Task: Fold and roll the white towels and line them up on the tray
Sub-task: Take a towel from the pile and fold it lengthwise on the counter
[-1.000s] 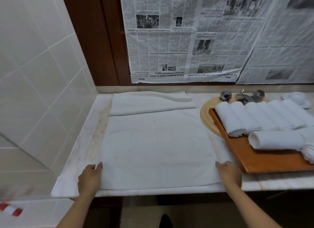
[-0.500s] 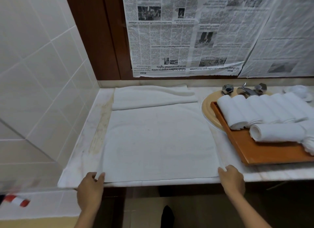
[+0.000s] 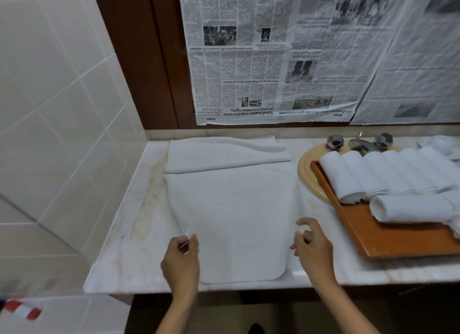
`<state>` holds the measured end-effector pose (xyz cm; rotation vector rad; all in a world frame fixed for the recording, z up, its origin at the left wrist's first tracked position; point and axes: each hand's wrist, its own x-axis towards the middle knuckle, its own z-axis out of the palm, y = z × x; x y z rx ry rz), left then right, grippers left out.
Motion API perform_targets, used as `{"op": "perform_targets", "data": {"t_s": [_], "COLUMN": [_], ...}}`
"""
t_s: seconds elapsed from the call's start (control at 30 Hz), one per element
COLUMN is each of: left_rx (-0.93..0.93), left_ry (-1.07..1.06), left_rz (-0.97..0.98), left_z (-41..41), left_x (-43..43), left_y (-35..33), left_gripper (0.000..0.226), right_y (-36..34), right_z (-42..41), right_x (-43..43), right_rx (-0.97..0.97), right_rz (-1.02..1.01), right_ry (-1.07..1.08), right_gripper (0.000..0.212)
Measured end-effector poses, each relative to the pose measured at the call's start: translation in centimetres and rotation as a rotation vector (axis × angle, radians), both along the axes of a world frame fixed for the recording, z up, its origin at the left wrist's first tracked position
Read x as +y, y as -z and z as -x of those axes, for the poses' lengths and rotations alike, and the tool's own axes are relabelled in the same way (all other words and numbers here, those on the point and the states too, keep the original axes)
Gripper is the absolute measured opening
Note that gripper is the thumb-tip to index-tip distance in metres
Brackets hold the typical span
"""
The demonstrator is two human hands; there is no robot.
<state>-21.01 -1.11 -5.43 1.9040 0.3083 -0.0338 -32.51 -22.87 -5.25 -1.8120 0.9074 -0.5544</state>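
Two hands flank the near end of the white towel (image 3: 236, 209), spread flat on the marble counter (image 3: 112, 271). The left hand (image 3: 180, 255) pinches the towel's left edge and draws it inward, likely to start a lengthwise fold. The right hand (image 3: 314, 246) hovers at the right edge, fingers loosely curled; I cannot tell whether it grips cloth. Further right, the wooden tray (image 3: 388, 236) sits over the basin (image 3: 307, 182), with rolled towels (image 3: 373, 174) lined up on it.

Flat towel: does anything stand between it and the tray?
Nothing visible: bare counter lies between the towel and the tray. Rolls fill the tray's far part; its near part is bare.
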Motion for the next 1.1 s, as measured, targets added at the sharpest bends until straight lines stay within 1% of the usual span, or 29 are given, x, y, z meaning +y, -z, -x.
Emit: {"op": "perform_targets", "data": {"t_s": [0.07, 0.17, 0.27, 0.4, 0.5, 0.57, 0.67, 0.73, 0.87, 0.97, 1.0, 1.1], "left_rx": [-0.068, -0.124, -0.142, -0.146, -0.144, -0.116, -0.106, -0.094, -0.057, -0.018, -0.009, 0.0], "left_ry": [0.104, 0.297, 0.438, 0.527, 0.505, 0.489, 0.482, 0.479, 0.495, 0.52, 0.529, 0.553], "left_rz": [0.025, 0.032, 0.024, 0.028, 0.073, 0.131, 0.18, 0.198, 0.201, 0.211, 0.211, 0.222], "left_z": [-0.3, -1.4, -2.8, -4.3, -4.8, -4.7, -4.8, -5.0, -5.6, -5.8, -5.9, -6.3], "left_x": [-2.3, -5.2, -8.2, -10.6, -11.4, -11.5, -11.7, -11.6, -11.2, -10.6, -10.4, -9.6], "left_y": [-1.7, -3.7, -5.7, -7.8, -8.5, -8.7, -8.7, -9.0, -9.7, -10.0, -10.1, -10.2], "left_gripper": [0.013, 0.019, 0.023, 0.025, 0.015, 0.008, 0.007, 0.007, 0.006, 0.007, 0.007, 0.007], "right_y": [-1.5, -3.9, -6.6, -8.8, -9.3, -9.2, -9.3, -9.2, -9.0, -9.0, -9.1, -9.5], "right_z": [-1.8, -4.4, -7.2, -9.7, -10.9, -11.6, -12.7, -13.1, -13.6, -14.1, -14.2, -14.8], "right_x": [0.3, 0.2, -0.9, -3.1, -4.8, -5.2, -5.0, -5.0, -4.7, -4.4, -4.3, -3.6], "right_rx": [-0.01, -0.009, -0.023, -0.058, -0.062, -0.068, -0.134, -0.184, -0.253, -0.237, -0.232, -0.248], "right_rz": [-0.003, -0.005, -0.088, -0.099, -0.037, 0.029, 0.103, 0.093, 0.106, 0.028, 0.023, 0.068], "right_ry": [-0.127, -0.295, -0.475, -0.662, -0.744, -0.766, -0.758, -0.758, -0.758, -0.707, -0.696, -0.718], "right_gripper": [0.016, 0.021, 0.022, 0.023, 0.02, 0.022, 0.029, 0.027, 0.013, 0.024, 0.023, 0.014]}}
